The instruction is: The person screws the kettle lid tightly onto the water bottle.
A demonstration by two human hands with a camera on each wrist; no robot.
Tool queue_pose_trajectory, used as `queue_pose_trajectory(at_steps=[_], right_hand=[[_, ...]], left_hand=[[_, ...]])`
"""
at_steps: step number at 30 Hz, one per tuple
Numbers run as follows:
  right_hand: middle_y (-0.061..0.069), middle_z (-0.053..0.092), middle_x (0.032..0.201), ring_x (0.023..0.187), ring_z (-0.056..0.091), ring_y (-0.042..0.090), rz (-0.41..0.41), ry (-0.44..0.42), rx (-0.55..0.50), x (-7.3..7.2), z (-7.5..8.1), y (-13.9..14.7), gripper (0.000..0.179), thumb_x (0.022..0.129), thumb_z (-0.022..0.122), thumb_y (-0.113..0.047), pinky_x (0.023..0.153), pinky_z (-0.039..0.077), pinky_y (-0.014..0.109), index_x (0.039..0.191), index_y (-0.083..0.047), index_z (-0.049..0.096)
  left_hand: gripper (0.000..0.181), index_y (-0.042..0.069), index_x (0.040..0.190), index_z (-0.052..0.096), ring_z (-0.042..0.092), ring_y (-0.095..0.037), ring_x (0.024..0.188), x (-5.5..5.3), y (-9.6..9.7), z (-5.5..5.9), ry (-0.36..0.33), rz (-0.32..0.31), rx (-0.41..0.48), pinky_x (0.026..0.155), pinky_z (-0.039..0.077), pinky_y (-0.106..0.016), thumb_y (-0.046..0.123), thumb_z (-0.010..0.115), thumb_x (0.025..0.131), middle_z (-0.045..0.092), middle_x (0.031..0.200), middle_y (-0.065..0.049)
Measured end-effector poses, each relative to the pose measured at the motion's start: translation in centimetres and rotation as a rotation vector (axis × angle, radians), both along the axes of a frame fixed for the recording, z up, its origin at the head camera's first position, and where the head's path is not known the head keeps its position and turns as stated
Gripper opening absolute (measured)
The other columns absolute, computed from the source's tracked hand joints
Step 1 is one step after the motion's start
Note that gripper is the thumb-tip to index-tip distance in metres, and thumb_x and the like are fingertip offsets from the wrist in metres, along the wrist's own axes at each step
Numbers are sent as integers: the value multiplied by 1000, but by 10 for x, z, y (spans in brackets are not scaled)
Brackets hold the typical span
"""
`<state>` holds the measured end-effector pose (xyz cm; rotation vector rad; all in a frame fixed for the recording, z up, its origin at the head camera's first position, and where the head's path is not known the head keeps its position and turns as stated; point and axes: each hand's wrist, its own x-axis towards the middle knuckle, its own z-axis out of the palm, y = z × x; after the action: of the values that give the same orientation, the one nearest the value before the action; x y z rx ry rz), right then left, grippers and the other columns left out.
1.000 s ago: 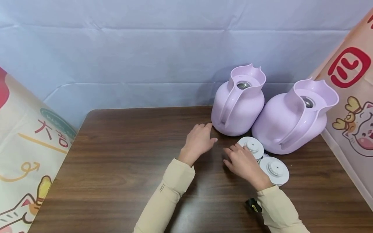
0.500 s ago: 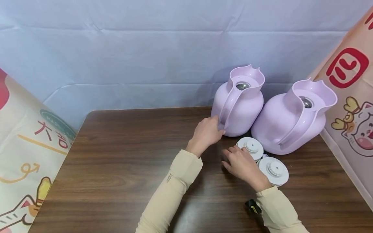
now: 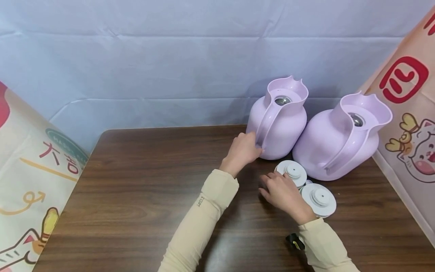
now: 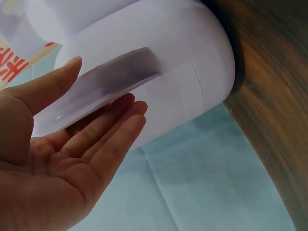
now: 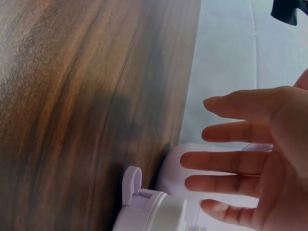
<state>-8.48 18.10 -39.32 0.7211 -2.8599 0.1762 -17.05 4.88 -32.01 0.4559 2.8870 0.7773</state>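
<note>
Lilac jugs (image 3: 287, 130) stand side by side on the wood-grain desk (image 3: 146, 189), the left hand (image 3: 242, 151) loosely spread with thumb and fingers either side of the left jug's handle (image 3: 267, 122), the right hand (image 3: 283, 190) spread near two white lids (image 3: 320, 200).

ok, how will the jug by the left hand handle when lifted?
The jug is probably rigid, judging by its smooth, molded look. Its glossy handle may slip a little. The shiny liner showing inside might be fragile if knocked.
</note>
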Motion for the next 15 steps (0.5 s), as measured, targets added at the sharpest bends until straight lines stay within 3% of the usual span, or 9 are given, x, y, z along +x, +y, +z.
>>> queue_pose_trajectory(at_steps=[15], right_hand=[[7,56,68,72,58,28,-15,8,5,0,0,-1,18,74,71,-19,60,39,45,77,-6,58]], left_hand=[[20,7,89,59,59,-18,78,-6,0,-8,-21,-1,100,65,44,-26,22,68,81,64,89,-8]])
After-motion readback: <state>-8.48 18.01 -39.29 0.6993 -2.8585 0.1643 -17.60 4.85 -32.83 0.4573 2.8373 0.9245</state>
